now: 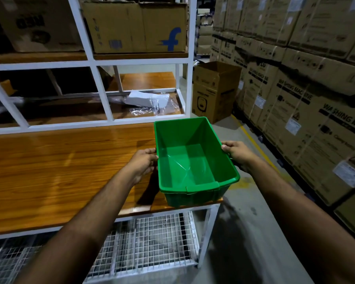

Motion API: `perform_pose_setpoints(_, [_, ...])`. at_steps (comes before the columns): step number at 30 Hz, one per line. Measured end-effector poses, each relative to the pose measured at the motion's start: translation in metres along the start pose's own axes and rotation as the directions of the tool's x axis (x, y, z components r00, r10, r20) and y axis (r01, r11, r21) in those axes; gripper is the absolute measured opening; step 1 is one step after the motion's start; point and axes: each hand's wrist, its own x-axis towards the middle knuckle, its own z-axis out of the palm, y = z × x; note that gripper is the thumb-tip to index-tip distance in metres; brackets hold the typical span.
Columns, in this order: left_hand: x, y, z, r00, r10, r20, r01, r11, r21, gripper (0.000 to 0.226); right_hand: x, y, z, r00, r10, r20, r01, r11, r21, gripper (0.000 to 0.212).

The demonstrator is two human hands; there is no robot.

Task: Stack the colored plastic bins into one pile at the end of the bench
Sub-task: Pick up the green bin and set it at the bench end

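An empty green plastic bin (191, 160) is at the right end of the wooden bench (59, 167), its near corner reaching past the bench edge. My left hand (143, 160) grips the bin's left rim. My right hand (236, 152) grips the right rim. Whether the bin rests on the bench or hangs just above it is unclear. No other colored bin is in view.
A white metal shelf frame (94, 60) rises behind the bench, holding cardboard boxes (135, 27) and plastic wrapping (152, 101). A wire mesh shelf (148, 242) lies under the bench. Stacked washing machine cartons (307, 95) line the aisle on the right.
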Motion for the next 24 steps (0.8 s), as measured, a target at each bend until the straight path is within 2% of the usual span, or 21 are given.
perform_pose_setpoints(24, [0.0096,-0.0052,-0.0037,0.999,0.014,-0.029,-0.012,0.998,0.061,0.041,0.002,0.0041,0.0048,0.999,-0.003,-0.038,0.004,0.999,0.046,0.033])
